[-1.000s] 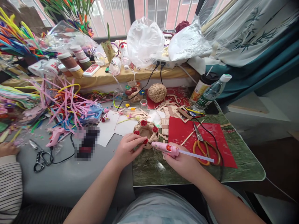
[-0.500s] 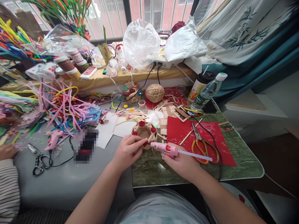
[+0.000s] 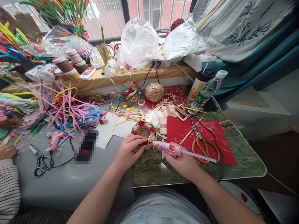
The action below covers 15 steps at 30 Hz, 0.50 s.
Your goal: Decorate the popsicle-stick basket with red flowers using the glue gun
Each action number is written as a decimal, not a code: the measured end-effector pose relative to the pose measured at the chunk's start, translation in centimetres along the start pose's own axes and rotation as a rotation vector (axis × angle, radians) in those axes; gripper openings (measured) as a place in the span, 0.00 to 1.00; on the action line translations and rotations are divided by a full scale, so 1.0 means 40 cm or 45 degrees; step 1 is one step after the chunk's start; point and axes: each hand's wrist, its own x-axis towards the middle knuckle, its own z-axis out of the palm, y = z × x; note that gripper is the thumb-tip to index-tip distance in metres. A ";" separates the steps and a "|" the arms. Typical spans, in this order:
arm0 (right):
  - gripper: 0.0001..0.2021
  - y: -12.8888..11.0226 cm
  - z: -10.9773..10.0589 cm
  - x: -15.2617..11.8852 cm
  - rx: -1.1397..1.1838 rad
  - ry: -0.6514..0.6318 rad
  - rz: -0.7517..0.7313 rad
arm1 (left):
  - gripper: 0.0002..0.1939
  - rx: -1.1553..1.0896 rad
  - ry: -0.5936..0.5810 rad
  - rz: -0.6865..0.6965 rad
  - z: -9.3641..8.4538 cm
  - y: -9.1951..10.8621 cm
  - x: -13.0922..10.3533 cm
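My left hand is closed, its thumb and fingers pinching a small red rose at the near side of a craft-stick box. The box is many-sided, open at the top, and bears more red roses on its rim. In my right hand is a pink glue gun, with a long pale glue stick jutting from its back end. The gun's nozzle points left, close to the rose and the fingertips of my left hand.
Orange-handled scissors lie on a red sheet at right. A twine ball, a water bottle and pink pipe cleaners stand farther back. Another person's hand rests at far left, near a second glue gun and scissors.
The glue gun has shifted slightly right, away from the box. My left fingers have drawn the rose a little toward me, and more of it shows.
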 end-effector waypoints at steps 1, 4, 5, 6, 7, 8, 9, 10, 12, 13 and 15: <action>0.17 0.008 -0.001 -0.002 0.009 0.020 0.001 | 0.14 -0.010 0.006 -0.006 0.000 0.000 0.000; 0.17 0.030 -0.007 -0.005 0.098 0.079 0.046 | 0.11 -0.005 0.018 0.002 -0.001 0.000 0.000; 0.18 0.038 -0.010 -0.005 0.139 0.098 0.083 | 0.10 0.009 0.017 0.009 -0.002 0.001 0.000; 0.18 0.045 -0.012 -0.005 0.178 0.119 0.128 | 0.10 0.030 0.015 0.017 -0.002 0.001 0.000; 0.17 0.052 -0.015 -0.006 0.210 0.147 0.176 | 0.11 0.053 0.010 0.028 -0.002 0.002 0.001; 0.17 0.060 -0.017 -0.006 0.238 0.183 0.223 | 0.11 0.078 0.003 0.038 -0.002 0.003 0.001; 0.16 0.068 -0.019 -0.006 0.270 0.219 0.269 | 0.12 0.102 -0.005 0.047 -0.002 0.004 0.000; 0.15 0.077 -0.019 -0.006 0.314 0.247 0.307 | 0.12 0.124 -0.013 0.052 -0.002 0.005 0.000; 0.16 0.093 -0.019 -0.004 0.450 0.266 0.343 | 0.11 0.147 -0.018 0.045 -0.001 0.007 -0.003; 0.17 0.100 -0.019 -0.002 0.532 0.253 0.339 | 0.11 0.143 -0.014 0.034 -0.001 0.008 -0.005; 0.18 0.113 -0.018 0.003 0.675 0.219 0.310 | 0.12 0.110 0.024 0.001 0.000 0.007 -0.011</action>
